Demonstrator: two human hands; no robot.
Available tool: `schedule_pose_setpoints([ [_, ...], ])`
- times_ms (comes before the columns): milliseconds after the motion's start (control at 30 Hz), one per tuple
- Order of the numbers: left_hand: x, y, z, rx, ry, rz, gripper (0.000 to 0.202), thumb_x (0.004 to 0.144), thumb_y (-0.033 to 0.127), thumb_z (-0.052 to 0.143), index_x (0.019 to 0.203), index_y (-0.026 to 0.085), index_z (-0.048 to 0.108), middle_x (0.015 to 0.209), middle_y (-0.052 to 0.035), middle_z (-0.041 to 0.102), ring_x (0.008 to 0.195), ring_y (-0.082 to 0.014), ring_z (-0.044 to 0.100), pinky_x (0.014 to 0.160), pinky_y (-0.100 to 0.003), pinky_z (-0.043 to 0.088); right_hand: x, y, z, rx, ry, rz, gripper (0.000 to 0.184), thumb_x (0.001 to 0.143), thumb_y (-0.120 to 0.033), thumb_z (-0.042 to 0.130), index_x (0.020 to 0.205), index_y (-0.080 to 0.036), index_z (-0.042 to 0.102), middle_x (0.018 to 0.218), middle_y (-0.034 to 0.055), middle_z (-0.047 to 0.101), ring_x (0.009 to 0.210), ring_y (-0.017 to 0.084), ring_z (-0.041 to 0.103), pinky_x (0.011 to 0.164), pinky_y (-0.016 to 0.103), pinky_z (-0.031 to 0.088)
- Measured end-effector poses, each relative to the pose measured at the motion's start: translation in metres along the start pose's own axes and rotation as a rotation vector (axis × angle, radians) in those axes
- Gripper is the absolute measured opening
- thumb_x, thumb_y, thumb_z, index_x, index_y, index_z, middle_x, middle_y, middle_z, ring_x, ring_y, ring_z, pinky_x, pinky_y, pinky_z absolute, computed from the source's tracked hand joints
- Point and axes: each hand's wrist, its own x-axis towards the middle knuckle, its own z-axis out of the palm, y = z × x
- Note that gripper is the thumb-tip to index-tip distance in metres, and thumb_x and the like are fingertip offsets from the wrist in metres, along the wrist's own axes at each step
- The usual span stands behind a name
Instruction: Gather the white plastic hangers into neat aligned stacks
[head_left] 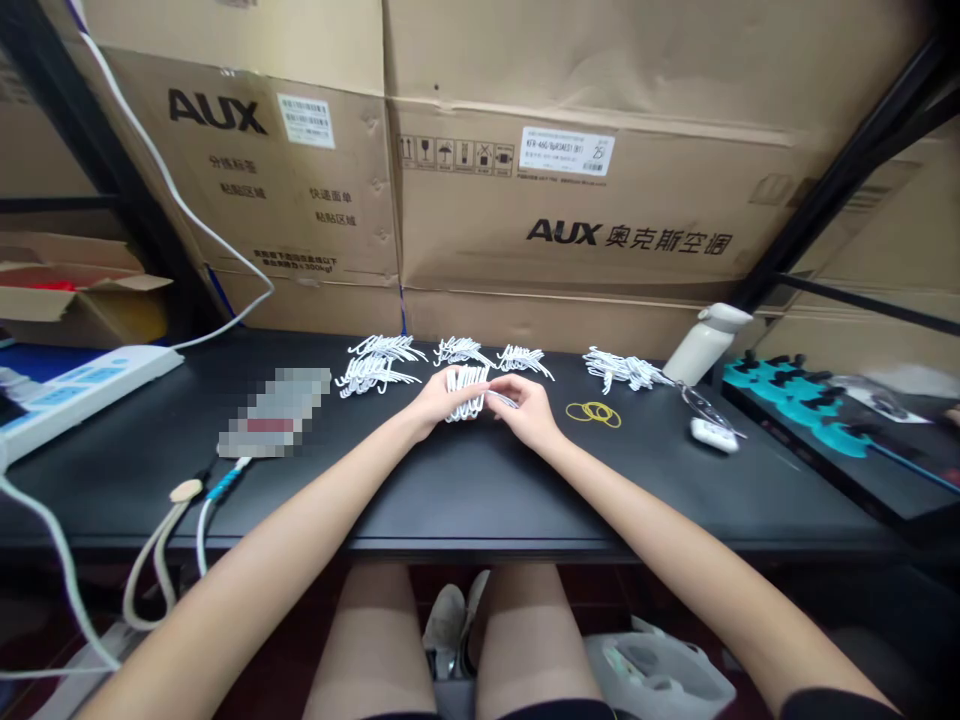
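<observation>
My left hand [433, 401] is closed around a bundle of white hooks [466, 394], curved ends toward me. My right hand [534, 412] presses its fingertips against the bundle's right side, and a thin white hook [502, 399] shows between its fingers. Behind my hands lie small piles of similar white hooks: one group at the left [367, 375], a middle pile [459, 349], another pile [523, 358] beside it, and a larger pile [621, 369] to the right. Yellow rubber bands [595, 414] lie on the black tabletop [465, 490] right of my hand.
A white bottle [705, 343] leans at the back right near a white earphone case [713, 435]. Teal holders [795, 400] stand further right. On the left are a blurred phone-like object [276, 415], a white power strip [90, 390] and cables. Cardboard boxes [480, 230] wall the back.
</observation>
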Motion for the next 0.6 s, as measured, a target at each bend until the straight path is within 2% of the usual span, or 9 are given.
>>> schedule_pose_setpoints([
  [267, 0.0029, -0.0035, -0.0035, 0.003, -0.006, 0.029, 0.047, 0.059, 0.040, 0.085, 0.091, 0.014, 0.062, 0.076, -0.0018, 0.064, 0.065, -0.0146, 0.062, 0.061, -0.029, 0.054, 0.0004, 0.0055, -0.0008, -0.049, -0.001, -0.046, 0.024, 0.075, -0.036, 0.068, 0.089, -0.017, 0.066, 0.087, 0.0066, 0.069, 0.078, 0.020, 0.066, 0.063, 0.029, 0.056],
  [600, 0.0002, 0.0001, -0.0026, 0.030, 0.017, 0.025, 0.043, 0.058, 0.039, 0.085, 0.087, 0.014, 0.064, 0.075, -0.0020, 0.065, 0.068, -0.0151, 0.062, 0.064, -0.028, 0.051, 0.0000, 0.0063, -0.0013, -0.066, -0.018, -0.057, 0.024, 0.076, -0.035, 0.068, 0.090, -0.017, 0.066, 0.087, 0.0065, 0.070, 0.078, 0.020, 0.067, 0.065, 0.030, 0.056],
])
